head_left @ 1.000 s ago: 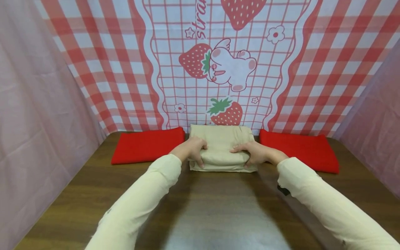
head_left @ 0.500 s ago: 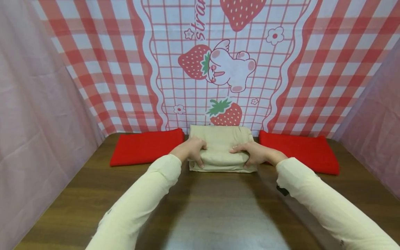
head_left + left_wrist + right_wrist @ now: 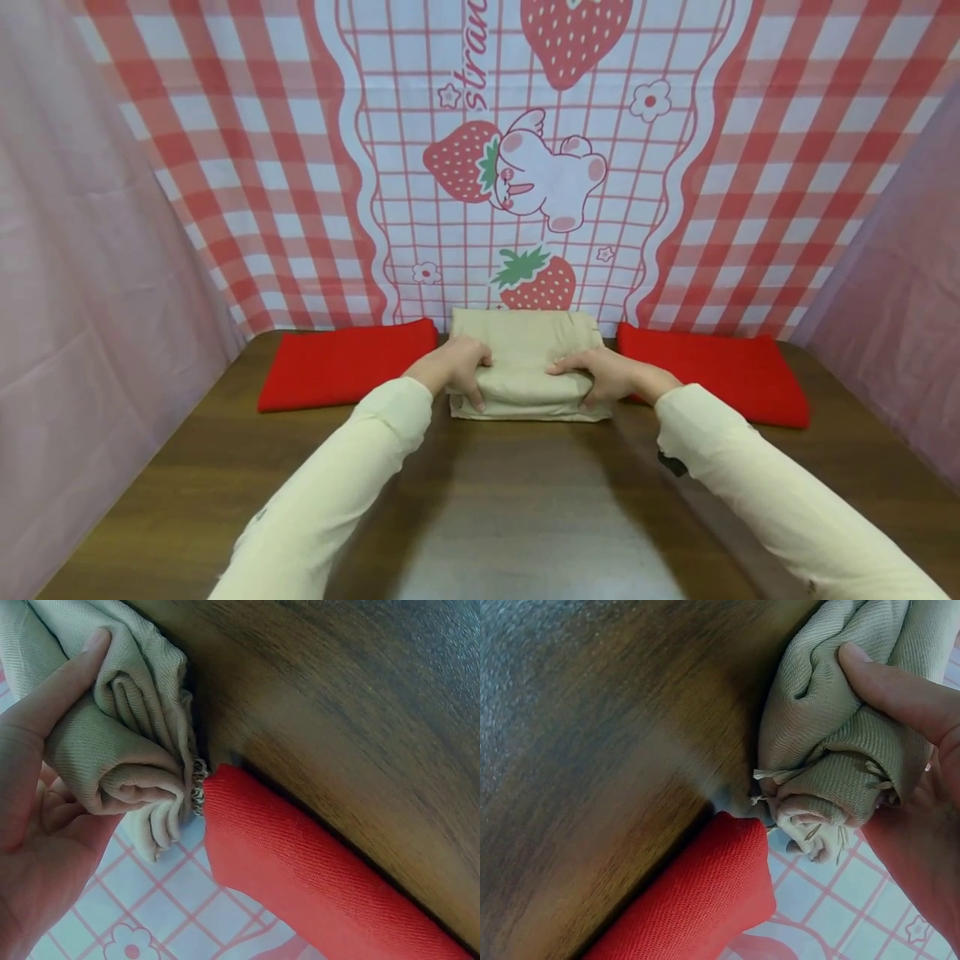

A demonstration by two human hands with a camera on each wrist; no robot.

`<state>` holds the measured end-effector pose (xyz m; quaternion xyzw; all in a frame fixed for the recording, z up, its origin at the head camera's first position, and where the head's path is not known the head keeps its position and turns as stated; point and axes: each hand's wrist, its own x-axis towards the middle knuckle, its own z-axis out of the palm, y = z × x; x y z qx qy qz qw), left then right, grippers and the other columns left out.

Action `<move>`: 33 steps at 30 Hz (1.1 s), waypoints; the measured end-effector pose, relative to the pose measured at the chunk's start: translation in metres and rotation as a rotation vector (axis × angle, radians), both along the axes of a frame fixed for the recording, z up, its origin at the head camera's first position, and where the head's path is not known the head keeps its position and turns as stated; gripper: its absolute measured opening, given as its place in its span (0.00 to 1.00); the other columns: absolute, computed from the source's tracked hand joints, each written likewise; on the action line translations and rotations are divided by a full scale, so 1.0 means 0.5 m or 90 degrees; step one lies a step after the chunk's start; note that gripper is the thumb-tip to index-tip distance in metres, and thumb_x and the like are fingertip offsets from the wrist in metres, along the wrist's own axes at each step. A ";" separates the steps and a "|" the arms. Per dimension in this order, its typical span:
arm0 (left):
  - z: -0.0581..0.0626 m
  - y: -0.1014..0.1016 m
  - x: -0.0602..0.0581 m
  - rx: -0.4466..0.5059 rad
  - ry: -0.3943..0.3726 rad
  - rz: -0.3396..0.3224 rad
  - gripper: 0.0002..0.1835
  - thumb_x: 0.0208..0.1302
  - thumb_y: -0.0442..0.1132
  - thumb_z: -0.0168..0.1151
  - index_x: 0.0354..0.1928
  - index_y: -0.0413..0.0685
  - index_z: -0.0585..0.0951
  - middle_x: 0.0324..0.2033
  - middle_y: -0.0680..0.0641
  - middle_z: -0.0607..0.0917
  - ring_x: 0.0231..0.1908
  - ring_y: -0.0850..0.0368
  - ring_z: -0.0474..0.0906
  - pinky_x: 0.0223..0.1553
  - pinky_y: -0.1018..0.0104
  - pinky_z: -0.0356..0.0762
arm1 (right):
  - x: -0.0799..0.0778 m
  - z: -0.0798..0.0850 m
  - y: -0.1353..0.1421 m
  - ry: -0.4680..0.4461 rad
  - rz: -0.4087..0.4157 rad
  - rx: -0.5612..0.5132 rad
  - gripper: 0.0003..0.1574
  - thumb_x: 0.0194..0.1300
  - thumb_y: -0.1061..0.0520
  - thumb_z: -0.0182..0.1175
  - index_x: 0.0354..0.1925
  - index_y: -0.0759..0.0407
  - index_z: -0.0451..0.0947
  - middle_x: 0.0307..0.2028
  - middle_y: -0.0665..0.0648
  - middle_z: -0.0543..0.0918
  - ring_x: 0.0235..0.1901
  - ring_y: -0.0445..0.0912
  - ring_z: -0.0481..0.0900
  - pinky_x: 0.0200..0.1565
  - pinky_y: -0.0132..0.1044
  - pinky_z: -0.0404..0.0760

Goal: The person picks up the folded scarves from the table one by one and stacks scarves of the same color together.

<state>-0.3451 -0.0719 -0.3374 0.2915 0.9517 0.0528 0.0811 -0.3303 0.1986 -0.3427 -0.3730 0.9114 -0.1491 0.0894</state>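
Pale cream sleeves (image 3: 330, 483) end in loosely gathered cuffs (image 3: 407, 408).

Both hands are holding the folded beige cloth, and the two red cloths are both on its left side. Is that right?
Not quite: only one red cloth is on the left. The head view shows the other red cloth on the right of the folded beige cloth, which the left hand and right hand do hold.

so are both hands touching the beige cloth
Touching, both. The left wrist view shows the left hand with its thumb against the beige cloth; the right wrist view shows the right hand likewise.
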 end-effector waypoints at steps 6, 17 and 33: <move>-0.001 -0.001 -0.001 -0.005 0.005 -0.002 0.35 0.38 0.48 0.82 0.51 0.44 0.81 0.52 0.46 0.84 0.54 0.49 0.77 0.58 0.61 0.75 | -0.002 0.000 -0.001 0.006 0.005 0.004 0.40 0.51 0.62 0.71 0.63 0.61 0.72 0.61 0.67 0.76 0.59 0.61 0.71 0.59 0.58 0.75; -0.001 -0.004 -0.008 -0.002 -0.015 0.002 0.36 0.39 0.48 0.81 0.53 0.44 0.79 0.54 0.46 0.82 0.55 0.49 0.76 0.58 0.60 0.75 | -0.010 -0.002 -0.001 -0.016 -0.016 0.013 0.40 0.51 0.61 0.71 0.64 0.57 0.72 0.62 0.65 0.75 0.60 0.60 0.70 0.60 0.58 0.74; -0.006 -0.005 -0.008 0.013 -0.001 -0.007 0.33 0.39 0.47 0.81 0.49 0.43 0.80 0.49 0.46 0.84 0.49 0.50 0.77 0.54 0.60 0.76 | -0.010 -0.001 0.000 -0.002 -0.008 0.014 0.40 0.50 0.62 0.72 0.63 0.60 0.72 0.61 0.67 0.75 0.60 0.60 0.71 0.60 0.58 0.74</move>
